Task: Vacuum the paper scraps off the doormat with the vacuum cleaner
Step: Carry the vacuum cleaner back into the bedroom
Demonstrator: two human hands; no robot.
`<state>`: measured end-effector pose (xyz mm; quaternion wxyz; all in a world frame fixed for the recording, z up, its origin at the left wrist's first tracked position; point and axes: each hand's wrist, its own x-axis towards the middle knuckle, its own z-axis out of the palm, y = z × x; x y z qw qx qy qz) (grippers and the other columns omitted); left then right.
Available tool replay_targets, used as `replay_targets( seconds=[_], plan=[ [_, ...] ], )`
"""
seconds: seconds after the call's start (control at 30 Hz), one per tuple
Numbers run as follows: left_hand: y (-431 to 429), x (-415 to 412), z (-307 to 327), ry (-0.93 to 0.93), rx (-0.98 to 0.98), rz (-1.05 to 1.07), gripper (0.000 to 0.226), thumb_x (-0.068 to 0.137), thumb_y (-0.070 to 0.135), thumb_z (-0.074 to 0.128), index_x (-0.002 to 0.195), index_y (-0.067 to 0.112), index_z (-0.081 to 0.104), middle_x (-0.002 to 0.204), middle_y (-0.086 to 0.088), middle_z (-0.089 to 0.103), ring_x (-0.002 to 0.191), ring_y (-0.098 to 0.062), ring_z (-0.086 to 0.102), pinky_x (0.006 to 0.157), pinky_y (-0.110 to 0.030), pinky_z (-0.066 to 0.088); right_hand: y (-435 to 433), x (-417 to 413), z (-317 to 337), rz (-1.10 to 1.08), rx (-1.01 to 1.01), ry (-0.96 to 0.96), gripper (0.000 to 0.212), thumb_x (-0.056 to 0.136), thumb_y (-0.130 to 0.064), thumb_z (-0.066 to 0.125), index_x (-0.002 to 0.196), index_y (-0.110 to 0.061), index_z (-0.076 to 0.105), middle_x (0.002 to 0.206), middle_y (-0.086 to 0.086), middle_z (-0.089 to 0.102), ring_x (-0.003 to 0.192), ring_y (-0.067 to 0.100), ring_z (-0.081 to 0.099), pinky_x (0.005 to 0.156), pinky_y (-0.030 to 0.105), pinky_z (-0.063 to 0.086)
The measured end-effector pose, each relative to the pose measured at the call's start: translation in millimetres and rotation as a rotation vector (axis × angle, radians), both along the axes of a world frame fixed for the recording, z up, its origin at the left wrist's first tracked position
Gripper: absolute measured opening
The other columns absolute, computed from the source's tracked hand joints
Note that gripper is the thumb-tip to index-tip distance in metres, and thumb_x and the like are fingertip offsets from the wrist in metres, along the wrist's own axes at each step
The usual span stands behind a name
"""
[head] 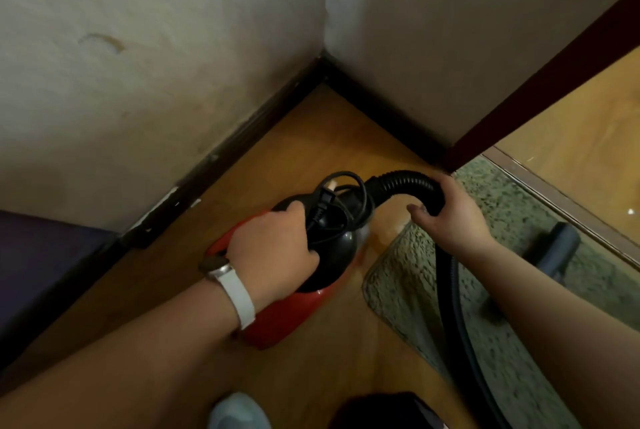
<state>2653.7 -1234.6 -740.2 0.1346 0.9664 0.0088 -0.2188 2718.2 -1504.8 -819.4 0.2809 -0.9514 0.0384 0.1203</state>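
A red and black vacuum cleaner [294, 311] sits on the wooden floor near the wall corner, its black cord coiled on top. My left hand [273, 248] grips the black top handle of the vacuum cleaner. My right hand [450, 214] holds the black ribbed hose [398, 182] where it bends over. The hose runs down across the speckled green doormat [408, 276] at the right. A dark nozzle [557, 252] lies on the mat further right. One small white scrap [631, 211] shows near the right edge.
Two pale walls meet in a corner with a dark skirting board [242, 137]. A dark door frame [540, 82] slants down to the mat. A purple surface [38, 255] is at the left. A foot in a pale shoe [235, 411] is at the bottom.
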Motion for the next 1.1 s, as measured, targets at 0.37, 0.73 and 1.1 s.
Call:
replay_targets(
  seconds=[0.37,0.73,1.1],
  plan=[
    [-10,-6,-9,-0.099,0.063,0.121,0.023,0.083,0.035,0.064,0.093,0.020,0.049,0.085,-0.007,0.059,0.077,-0.034,0.058,0.067,-0.035,0.044,-49,-158,-92,-0.412,0.190,0.379,0.041,0.087,-0.019,0.073,0.120,-0.022,0.049,0.100,0.000,0.061,0.088,0.019,0.064,0.068,0.031,0.053],
    [-11,-7,-16,-0.164,0.089,0.120,0.039,0.076,0.040,0.065,0.106,0.016,0.058,0.096,-0.017,0.066,0.085,-0.041,0.063,0.074,-0.042,0.052,-125,-232,-90,-0.351,0.006,0.653,0.038,0.082,-0.025,0.075,0.114,-0.019,0.056,0.098,0.002,0.065,0.086,0.019,0.066,0.076,0.035,0.058],
    [-11,-10,-12,-0.178,0.168,0.159,0.037,0.080,0.036,0.062,0.108,0.013,0.056,0.102,-0.020,0.066,0.087,-0.041,0.064,0.070,-0.038,0.049,-121,-225,-49,-0.428,0.014,0.341,0.028,0.087,-0.025,0.071,0.109,-0.014,0.057,0.084,0.001,0.064,0.065,0.014,0.063,0.046,0.024,0.042]
  ],
)
